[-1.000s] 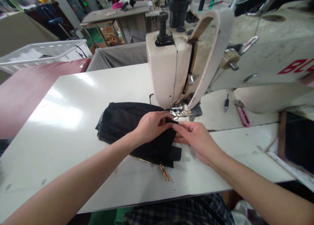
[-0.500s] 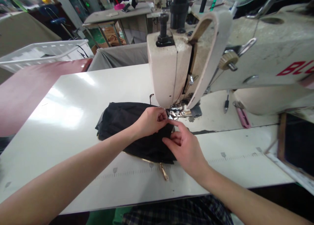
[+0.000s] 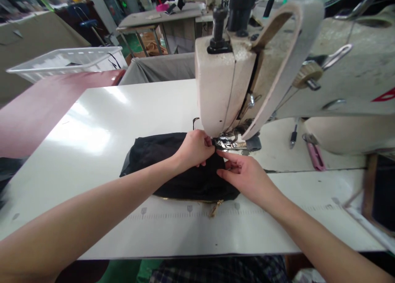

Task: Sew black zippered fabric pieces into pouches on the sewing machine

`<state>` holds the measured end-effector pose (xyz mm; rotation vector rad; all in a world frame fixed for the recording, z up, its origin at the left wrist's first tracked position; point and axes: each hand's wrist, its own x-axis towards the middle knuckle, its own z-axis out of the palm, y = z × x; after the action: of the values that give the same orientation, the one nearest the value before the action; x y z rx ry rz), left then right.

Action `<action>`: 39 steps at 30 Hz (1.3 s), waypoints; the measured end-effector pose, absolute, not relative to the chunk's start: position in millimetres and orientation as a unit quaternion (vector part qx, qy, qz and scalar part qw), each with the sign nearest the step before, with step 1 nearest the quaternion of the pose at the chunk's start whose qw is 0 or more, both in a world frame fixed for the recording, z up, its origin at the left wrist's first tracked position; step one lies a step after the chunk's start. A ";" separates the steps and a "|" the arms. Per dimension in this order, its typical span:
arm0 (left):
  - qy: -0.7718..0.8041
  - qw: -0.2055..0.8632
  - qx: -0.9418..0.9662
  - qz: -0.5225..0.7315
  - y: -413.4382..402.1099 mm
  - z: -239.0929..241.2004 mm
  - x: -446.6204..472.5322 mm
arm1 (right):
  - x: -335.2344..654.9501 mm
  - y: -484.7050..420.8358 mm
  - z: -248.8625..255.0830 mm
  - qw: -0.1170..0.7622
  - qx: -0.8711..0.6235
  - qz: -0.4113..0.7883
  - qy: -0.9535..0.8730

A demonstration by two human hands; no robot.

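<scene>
A black fabric pouch (image 3: 197, 188) with a gold zipper (image 3: 188, 199) along its near side lies on the white sewing table. Its far edge reaches the presser foot (image 3: 230, 144) of the sewing machine (image 3: 216, 81). My left hand (image 3: 197, 149) is closed in a pinch on that edge, just left of the foot. Right beside it, my right hand (image 3: 247, 174) holds the pouch's right side, index finger stretched toward the foot and thumb on the cloth. The gold zipper pull (image 3: 213, 209) hangs out on the table. Fabric under the foot is hidden.
A pen (image 3: 293, 137) and pink-handled thread snips (image 3: 314, 153) lie right of the foot. A dark framed panel (image 3: 382, 192) stands at the right edge. Beyond the table's left side are a pink surface (image 3: 55, 106) and a white plastic basket (image 3: 70, 61).
The view has shifted slightly. The pouch has turned a little, its zipper side now straighter along the table, and the zipper pull has swung leftward. Both hands keep hold near the foot.
</scene>
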<state>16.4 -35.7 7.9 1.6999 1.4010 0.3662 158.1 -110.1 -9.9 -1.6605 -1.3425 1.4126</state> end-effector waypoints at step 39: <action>0.553 0.412 0.694 0.208 -33.4 -6.5 15.9 | 161.1 -107.0 -16.5 0.322 -0.631 0.524 -0.473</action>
<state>15.9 -33.4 -6.5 1.7445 1.3909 0.5238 161.1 -107.0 -16.5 -1.6580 -1.2410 1.3758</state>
